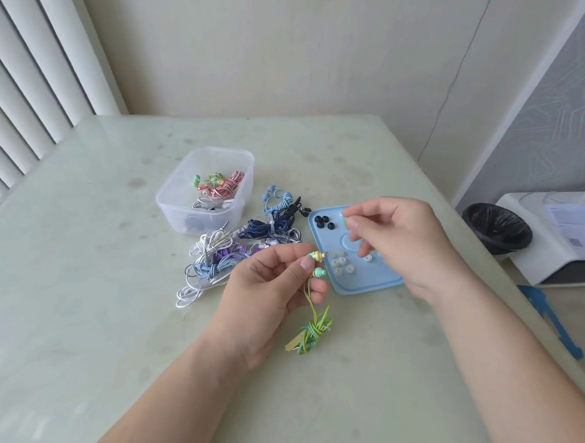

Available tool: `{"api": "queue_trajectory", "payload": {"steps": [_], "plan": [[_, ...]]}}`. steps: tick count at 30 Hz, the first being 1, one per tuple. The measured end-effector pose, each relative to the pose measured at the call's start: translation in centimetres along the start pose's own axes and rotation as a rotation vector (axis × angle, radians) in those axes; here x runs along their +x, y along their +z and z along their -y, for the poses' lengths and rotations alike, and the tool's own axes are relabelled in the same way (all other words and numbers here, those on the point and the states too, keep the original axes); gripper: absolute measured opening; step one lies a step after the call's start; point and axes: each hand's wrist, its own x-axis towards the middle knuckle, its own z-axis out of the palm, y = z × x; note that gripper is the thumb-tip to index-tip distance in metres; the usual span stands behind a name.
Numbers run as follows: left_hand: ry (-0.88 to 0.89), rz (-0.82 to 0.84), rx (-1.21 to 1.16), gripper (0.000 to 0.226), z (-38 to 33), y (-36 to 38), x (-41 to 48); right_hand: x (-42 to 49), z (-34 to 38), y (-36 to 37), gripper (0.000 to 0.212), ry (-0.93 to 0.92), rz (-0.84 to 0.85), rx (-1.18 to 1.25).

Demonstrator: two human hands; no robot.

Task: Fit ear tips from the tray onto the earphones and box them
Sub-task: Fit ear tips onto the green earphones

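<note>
Earphones (pixel 319 272) with mint and yellow buds were pinched between the thumb and curled fingers of the left hand (pixel 264 291), the buds pointing toward the right hand (pixel 398 245). Their cord (pixel 314 328), wound into a green and yellow bundle, hung below the left hand's fingers; whether it touched the table (pixel 120 334) could not be told. The right hand, raised just beyond and to the right of the left, pinched a small green ear tip (pixel 345 222) between thumb and forefinger, its other fingers loosely curled. Under the right hand lay the blue tray (pixel 366 282), partly covered by it. A few black ear tips (pixel 323 221) sat on the tray beyond the right hand's fingertips, and several clear ear tips (pixel 341 264) lay between the two hands. Beyond the left hand was a pile of earphones (pixel 224 256) in white, blue, purple and navy, loose on the table. Further beyond that stood the clear plastic box (pixel 180 200), open, with a few coiled sets inside. Well to the right of the right hand, off the table, stood a bin (pixel 497 226) with a black liner.
</note>
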Motion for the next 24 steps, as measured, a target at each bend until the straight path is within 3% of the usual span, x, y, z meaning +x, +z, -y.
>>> {"api": "queue_trajectory", "payload": {"steps": [3, 9, 24], "plan": [[0.054, -0.026, -0.004, 0.025, -0.2, -0.1, 0.0, -1.6, 0.0, 2.0, 0.011, 0.078, 0.125, 0.297], [0.143, -0.043, 0.049, 0.018, -0.1, -0.4, 0.1, -2.7, -0.2, 2.9, 0.018, 0.201, 0.230, 0.599], [0.195, -0.055, 0.120, 0.016, 0.2, -0.5, 0.2, -3.0, -0.8, 2.9, 0.031, 0.209, 0.282, 0.614]]}}
